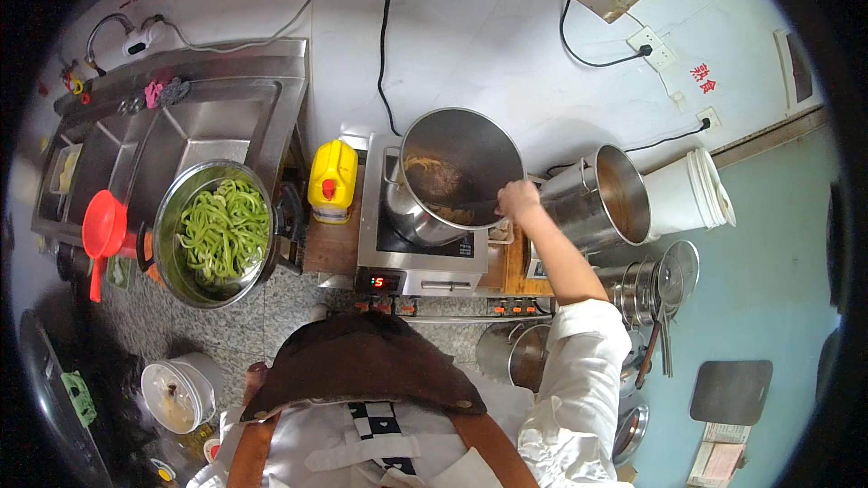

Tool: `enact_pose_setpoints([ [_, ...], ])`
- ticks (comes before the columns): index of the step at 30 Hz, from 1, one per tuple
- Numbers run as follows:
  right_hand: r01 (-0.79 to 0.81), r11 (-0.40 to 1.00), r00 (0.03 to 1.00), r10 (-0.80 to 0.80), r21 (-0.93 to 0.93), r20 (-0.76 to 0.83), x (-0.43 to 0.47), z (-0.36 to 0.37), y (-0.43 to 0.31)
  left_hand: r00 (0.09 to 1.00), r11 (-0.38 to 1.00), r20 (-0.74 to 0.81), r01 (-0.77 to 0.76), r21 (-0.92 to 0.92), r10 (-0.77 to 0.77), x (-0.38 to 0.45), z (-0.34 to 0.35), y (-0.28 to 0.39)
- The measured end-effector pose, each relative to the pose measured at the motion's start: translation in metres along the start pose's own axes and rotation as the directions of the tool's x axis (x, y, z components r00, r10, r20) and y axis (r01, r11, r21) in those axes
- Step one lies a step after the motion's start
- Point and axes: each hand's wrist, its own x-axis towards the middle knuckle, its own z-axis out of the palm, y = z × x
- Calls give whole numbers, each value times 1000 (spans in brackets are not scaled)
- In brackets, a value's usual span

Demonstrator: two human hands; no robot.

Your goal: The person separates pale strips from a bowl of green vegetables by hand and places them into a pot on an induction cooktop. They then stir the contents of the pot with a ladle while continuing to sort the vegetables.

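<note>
My right hand [519, 201] reaches to the right rim of a tall stainless steel stockpot [426, 211], its fingers closed at the edge, where a handle may be hidden under them. The pot stands on an induction cooker [422, 272] with a lit red display. Inside the pot, some yellowish food pieces and a browned patch show on the bottom. Only a small part of my left hand [255, 379] shows low beside the brown apron, and its fingers cannot be made out. A yellow plastic jug [333, 179] with a red cap stands left of the cooker.
A steel pot of sliced green peppers [224, 230] and a red strainer [104, 225] are at left, before the steel sink [227, 123]. A second stockpot [576, 200], a white bucket [681, 196] and stacked strainers [644, 285] stand at right. Below left is a lidded white tub [173, 396].
</note>
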Motion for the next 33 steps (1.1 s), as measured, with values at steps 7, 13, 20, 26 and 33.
enact_pose_setpoints([
  [7,2,997,999,1,-77,42,-38,-77,42,912,433,154,322,-842,-379,16,11,4],
  [13,-17,995,999,14,-96,-35,-37,-63,21,943,739,187,331,-587,-274,10,7,-3],
  [20,-42,998,988,35,-47,-148,3,-19,12,961,805,50,254,-536,-270,-5,5,-1],
  [26,8,995,1000,-5,95,-29,22,16,0,942,464,186,303,-832,-280,-16,-1,-1],
  [33,1,993,996,-12,122,90,34,51,-8,958,951,-29,277,-136,-284,-33,-3,-17],
])
